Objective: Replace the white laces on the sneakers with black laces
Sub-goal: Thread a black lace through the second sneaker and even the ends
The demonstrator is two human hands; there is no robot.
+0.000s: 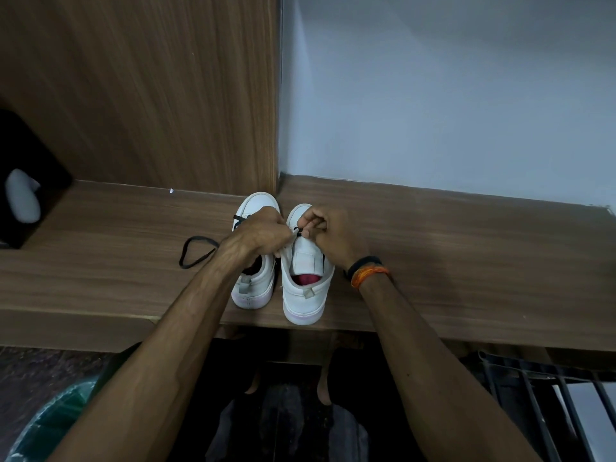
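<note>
Two white sneakers stand side by side on a wooden shelf, heels toward me. The left sneaker has a black lace showing near its toe, and a loop of black lace trails onto the shelf to its left. The right sneaker has its tongue exposed. My left hand reaches across and grips the right sneaker's upper edge by the eyelets. My right hand pinches a black lace tip over the same sneaker. No white lace is visible.
A wooden panel rises behind the left sneaker, and a pale wall behind the right one. A black box with a white object sits at the far left. A green bin and a metal rack stand below.
</note>
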